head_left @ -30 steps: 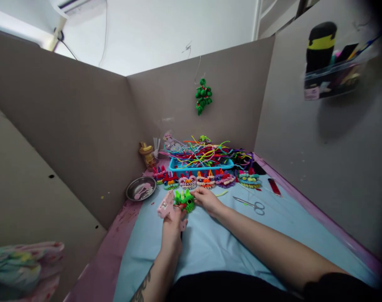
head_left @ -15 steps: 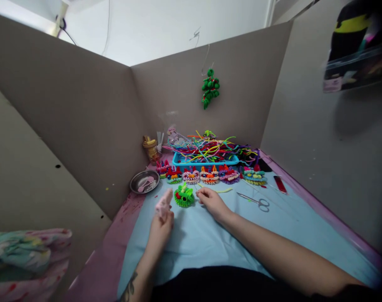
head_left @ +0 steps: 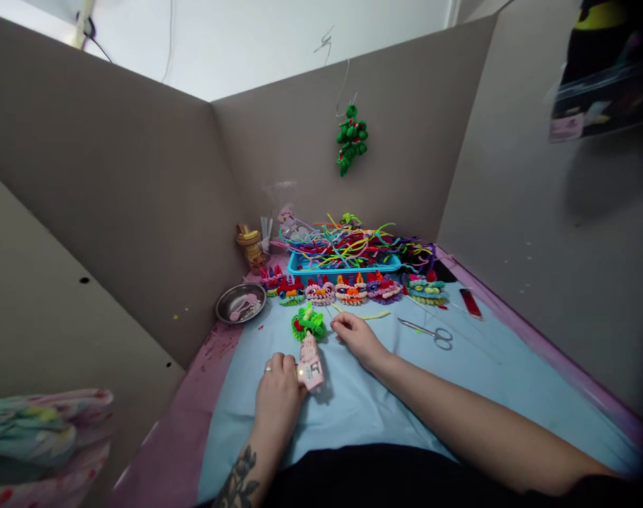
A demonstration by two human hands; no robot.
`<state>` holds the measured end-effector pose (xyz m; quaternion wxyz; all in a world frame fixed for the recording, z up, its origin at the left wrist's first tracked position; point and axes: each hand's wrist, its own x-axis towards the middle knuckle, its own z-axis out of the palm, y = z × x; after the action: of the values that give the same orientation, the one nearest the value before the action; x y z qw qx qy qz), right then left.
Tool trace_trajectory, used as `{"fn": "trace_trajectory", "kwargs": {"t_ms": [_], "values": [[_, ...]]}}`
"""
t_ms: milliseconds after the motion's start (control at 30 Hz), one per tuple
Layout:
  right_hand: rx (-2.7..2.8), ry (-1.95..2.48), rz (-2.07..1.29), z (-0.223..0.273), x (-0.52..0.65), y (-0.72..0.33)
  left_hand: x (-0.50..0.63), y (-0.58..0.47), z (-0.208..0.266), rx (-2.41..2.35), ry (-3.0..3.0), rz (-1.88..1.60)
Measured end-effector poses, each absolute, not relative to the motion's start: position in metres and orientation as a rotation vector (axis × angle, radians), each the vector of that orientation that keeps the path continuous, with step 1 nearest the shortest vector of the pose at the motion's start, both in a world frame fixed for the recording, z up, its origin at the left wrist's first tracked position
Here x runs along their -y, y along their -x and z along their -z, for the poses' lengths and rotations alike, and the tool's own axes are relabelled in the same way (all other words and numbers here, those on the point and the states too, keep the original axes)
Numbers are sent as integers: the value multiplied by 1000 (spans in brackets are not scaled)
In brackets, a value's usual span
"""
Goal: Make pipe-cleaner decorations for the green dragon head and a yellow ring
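Note:
My left hand grips a small pink glue gun, its nozzle pointing at a green pipe-cleaner figure that lies on the light blue mat. My right hand rests on the mat just right of the green figure, fingers pinched on a thin pale green pipe-cleaner piece. Behind them stands a row of several finished colourful figures.
A blue tray heaped with coloured pipe cleaners sits at the back. A metal dish lies at the left, scissors and a red object at the right. Cardboard walls enclose three sides; a green ornament hangs on the back one.
My left hand let the green figure rest on the mat, drew back toward me and turned the glue gun so its nozzle points at the figure. My right hand stayed beside it.

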<state>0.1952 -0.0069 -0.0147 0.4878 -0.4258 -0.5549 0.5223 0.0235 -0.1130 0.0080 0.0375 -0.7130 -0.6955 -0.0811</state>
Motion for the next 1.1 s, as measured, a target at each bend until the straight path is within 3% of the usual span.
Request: {"fn": "trace_trajectory", "kwargs": {"t_ms": [1100], "values": [[1382,1045,-1262,17,8,-196,112,-29,-9,2094,2085,176]]}}
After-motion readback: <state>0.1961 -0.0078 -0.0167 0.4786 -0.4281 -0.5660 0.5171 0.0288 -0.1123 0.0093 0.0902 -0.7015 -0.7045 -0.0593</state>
